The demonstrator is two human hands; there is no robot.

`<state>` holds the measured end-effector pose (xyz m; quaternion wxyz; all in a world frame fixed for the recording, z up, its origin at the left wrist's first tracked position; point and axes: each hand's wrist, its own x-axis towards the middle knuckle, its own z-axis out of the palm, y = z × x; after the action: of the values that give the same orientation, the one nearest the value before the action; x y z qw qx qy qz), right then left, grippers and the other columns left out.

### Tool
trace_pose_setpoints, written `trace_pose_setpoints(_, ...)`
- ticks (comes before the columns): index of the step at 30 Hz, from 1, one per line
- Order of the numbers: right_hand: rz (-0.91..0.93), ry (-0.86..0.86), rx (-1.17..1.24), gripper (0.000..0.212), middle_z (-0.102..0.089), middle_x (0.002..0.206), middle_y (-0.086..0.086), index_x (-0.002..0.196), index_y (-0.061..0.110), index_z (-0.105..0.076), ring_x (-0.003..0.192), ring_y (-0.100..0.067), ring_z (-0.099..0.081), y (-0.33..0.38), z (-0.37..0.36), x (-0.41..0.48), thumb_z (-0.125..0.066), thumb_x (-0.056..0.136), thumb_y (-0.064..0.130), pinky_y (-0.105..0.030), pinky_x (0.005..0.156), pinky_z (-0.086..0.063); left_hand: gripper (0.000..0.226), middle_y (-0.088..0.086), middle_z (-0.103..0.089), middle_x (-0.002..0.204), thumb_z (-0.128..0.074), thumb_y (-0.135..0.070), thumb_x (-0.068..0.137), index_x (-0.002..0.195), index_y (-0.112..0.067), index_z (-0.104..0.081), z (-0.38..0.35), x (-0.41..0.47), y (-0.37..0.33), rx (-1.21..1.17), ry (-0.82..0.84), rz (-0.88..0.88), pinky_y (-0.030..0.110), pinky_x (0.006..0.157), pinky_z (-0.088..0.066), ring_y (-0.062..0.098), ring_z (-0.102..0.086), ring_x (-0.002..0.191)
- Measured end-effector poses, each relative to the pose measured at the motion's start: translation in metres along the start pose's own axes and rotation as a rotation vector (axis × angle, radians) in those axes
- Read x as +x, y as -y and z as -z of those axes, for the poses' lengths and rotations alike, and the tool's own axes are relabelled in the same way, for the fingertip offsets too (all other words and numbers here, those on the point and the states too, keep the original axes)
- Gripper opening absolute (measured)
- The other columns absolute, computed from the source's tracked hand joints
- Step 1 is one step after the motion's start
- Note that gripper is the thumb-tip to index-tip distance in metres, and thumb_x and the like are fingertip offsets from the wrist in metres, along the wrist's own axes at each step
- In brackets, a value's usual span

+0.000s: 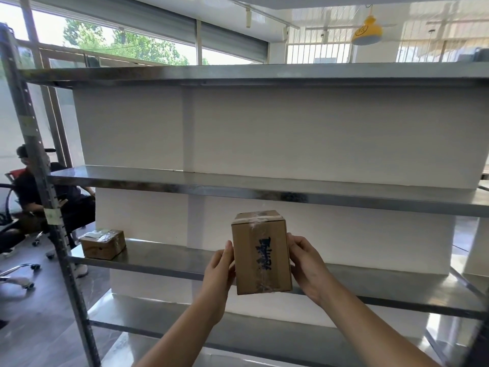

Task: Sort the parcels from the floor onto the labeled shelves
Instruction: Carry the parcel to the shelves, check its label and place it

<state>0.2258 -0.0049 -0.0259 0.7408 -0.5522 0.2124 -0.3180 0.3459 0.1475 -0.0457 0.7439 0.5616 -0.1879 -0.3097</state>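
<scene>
- The box [260,252] is in the lower centre of the frame, standing upright on its short end. Both hands hold it in front of the metal shelf [164,256] that crosses the lower part of the frame. Whether its bottom edge touches the shelf cannot be told.
- The left hand [219,268] grips the box's left side, with the thumb lying along the front edge.
- The right hand [307,263] grips the right side the same way, fingers wrapped behind.
- The box looks like stiff cardboard and is small, so it is probably light. Its walls should take a firm squeeze without caving in.
- Clear tape runs over the top and down the front, across dark handwriting. That strip is likely slick, so the bare cardboard at the sides is the better hold.
- A second box [103,243] rests at the lower left, on the same shelf's left end, well apart from the first.
</scene>
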Motion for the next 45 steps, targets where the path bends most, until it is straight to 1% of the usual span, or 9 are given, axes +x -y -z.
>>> trace_pose_setpoints(5,-0.011,0.022,0.012,0.017,-0.068,0.102,-0.007,0.104,0.010,-0.061,0.094,-0.018,-0.064,-0.001,0.001,-0.002,-0.059,0.097,0.025,-0.036,0.083,-0.048,0.069,0.000,-0.073,0.123,-0.055,-0.071,0.076,0.128,-0.027,-0.063,-0.001,0.003,-0.003,-0.030,0.006,-0.001,0.054,0.116,-0.040,0.024,-0.064,0.122)
trace_pose_setpoints(11,-0.009,0.092,-0.067,0.034,-0.067,0.129,0.004,0.128,0.026,-0.062,0.124,-0.021,-0.057,-0.004,0.004,-0.004,-0.054,0.100,0.009,-0.047,0.111,-0.043,0.059,0.017,-0.070,0.121,-0.060,-0.059,0.080,0.116,-0.012,-0.057,0.007,0.008,-0.006,-0.013,0.031,-0.053,0.055,0.112,-0.044,0.035,-0.064,0.119)
trace_pose_setpoints(17,0.015,-0.034,-0.087,0.024,-0.068,0.123,-0.007,0.121,0.023,-0.061,0.115,-0.026,-0.061,-0.005,-0.004,-0.006,-0.041,0.107,0.019,-0.034,0.077,-0.050,0.023,0.019,-0.070,0.126,-0.057,-0.017,0.100,0.121,-0.007,-0.060,0.011,0.012,-0.001,-0.025,0.090,-0.049,0.045,0.105,-0.053,0.032,-0.069,0.115)
trace_pose_setpoints(22,0.006,-0.025,-0.070,0.024,-0.067,0.123,-0.005,0.118,0.026,-0.063,0.113,-0.026,-0.062,-0.001,-0.004,-0.004,-0.042,0.107,0.024,-0.039,0.077,-0.052,0.048,0.004,-0.062,0.142,-0.048,0.008,0.101,0.140,-0.018,-0.055,0.018,0.015,-0.002,-0.070,0.183,-0.045,0.047,0.106,-0.053,0.029,-0.063,0.127)
trace_pose_setpoints(27,-0.027,0.088,-0.087,0.035,-0.057,0.139,0.003,0.129,0.039,-0.058,0.134,-0.023,-0.045,-0.001,0.002,0.001,-0.059,0.094,0.041,-0.050,0.107,-0.039,0.039,0.013,-0.067,0.135,-0.052,-0.020,0.102,0.141,-0.016,-0.055,0.018,0.015,-0.008,-0.098,0.212,-0.091,0.041,0.094,-0.056,0.033,-0.066,0.121)
trace_pose_setpoints(30,-0.119,0.104,-0.076,0.064,-0.052,0.141,0.004,0.147,0.031,-0.041,0.141,-0.028,-0.037,-0.001,0.002,0.004,-0.063,0.089,0.043,-0.043,0.103,-0.039,0.053,0.015,-0.067,0.134,-0.064,-0.038,0.092,0.140,-0.017,-0.055,0.016,0.014,-0.012,-0.099,0.224,-0.108,0.043,0.092,-0.056,0.035,-0.066,0.121)
trace_pose_setpoints(36,-0.145,0.051,-0.111,0.089,-0.056,0.127,-0.003,0.152,0.022,-0.032,0.101,-0.018,-0.057,0.000,-0.004,0.011,-0.075,0.077,0.044,-0.033,0.083,-0.053,0.061,0.015,-0.066,0.135,-0.076,-0.032,0.084,0.141,-0.022,-0.055,0.020,0.024,-0.007,-0.155,0.245,-0.100,0.049,0.095,-0.056,0.034,-0.068,0.117)
trace_pose_setpoints(41,0.005,-0.023,-0.155,0.082,-0.053,0.136,0.002,0.143,0.027,-0.039,0.109,-0.016,-0.059,0.006,-0.008,0.015,-0.081,0.074,0.038,-0.027,0.081,-0.055,0.055,0.014,-0.062,0.139,-0.066,-0.026,0.091,0.145,-0.030,-0.052,0.023,0.031,0.000,-0.230,0.212,-0.113,0.054,0.104,-0.053,0.038,-0.064,0.124)
trace_pose_setpoints(45,0.083,-0.091,-0.158,0.095,-0.053,0.141,0.003,0.157,0.025,-0.025,0.118,-0.021,-0.058,0.009,-0.006,0.022,-0.080,0.079,0.031,-0.035,0.091,-0.055,0.038,0.022,-0.064,0.127,-0.059,-0.015,0.099,0.132,-0.033,-0.054,0.026,0.032,-0.002,-0.300,0.142,-0.134,0.053,0.086,-0.062,0.043,-0.066,0.115)
